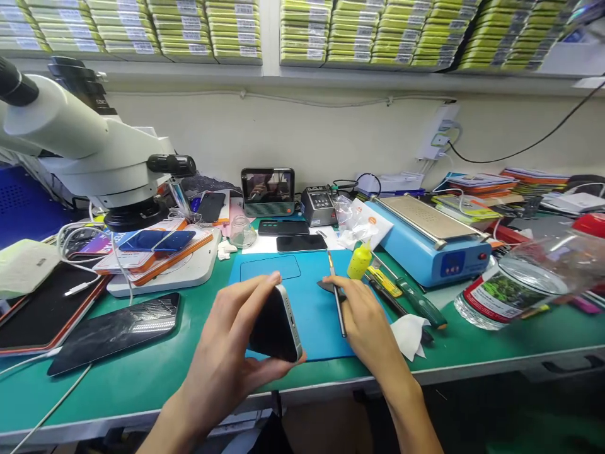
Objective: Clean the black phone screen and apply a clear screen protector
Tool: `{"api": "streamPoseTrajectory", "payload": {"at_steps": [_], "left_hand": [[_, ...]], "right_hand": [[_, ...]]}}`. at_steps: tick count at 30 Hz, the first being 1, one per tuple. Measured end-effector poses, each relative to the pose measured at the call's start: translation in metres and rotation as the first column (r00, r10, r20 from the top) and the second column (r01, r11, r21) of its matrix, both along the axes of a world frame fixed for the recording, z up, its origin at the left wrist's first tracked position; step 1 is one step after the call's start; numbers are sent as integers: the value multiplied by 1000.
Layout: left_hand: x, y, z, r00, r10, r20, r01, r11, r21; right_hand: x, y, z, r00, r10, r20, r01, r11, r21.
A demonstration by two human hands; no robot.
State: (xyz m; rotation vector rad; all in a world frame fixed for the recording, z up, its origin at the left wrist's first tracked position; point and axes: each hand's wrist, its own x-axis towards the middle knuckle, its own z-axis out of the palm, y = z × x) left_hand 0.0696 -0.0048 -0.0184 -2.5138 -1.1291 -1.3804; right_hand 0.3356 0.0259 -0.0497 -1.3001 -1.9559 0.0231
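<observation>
Left hand (227, 353) grips my phone (276, 325) on edge above the blue mat (302, 302), screen clear for work; right hand (362, 321) pinches the thin tool (336, 296) flat on it. Beyond, yellow bottle (360, 260) and blue heater plate (428, 243) sit within reach on the counter (142, 372).

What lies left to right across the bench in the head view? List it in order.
Microscope → cracked dark tablet → left hand holding a phone → right hand at the tweezers → yellow bottle → blue heating plate → clear jar.
</observation>
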Motion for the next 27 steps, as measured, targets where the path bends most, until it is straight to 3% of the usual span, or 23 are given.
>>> {"api": "streamPoseTrajectory", "payload": {"at_steps": [3, 7, 10, 19, 23, 27], "left_hand": [[-7, 5, -2, 972, 22, -235, -46, 994, -96], [-11, 19, -22, 921, -19, -390, -74, 972, -224], [-10, 25, -31, 895, -59, -443, -82, 953, -292], [-1, 19, -31, 877, -139, -460, -16, 948, -316], [-3, 22, -20, 898, -155, -412, -8, 930, -367], [-13, 44, 13, 951, -103, -291, -42, 890, -454]], "right_hand": [[0, -3, 3, 1000, -3, -19, 3, 1000, -13], [-2, -6, 5, 999, -35, -40, 34, 999, -27], [-3, -5, 1, 998, -67, -23, 66, 997, -42], [-1, 2, -9, 995, -98, 33, 100, 993, -55], [1, 5, -10, 996, -88, 24, 89, 994, -64], [2, 7, -11, 995, -93, 18, 95, 992, -82]]}}
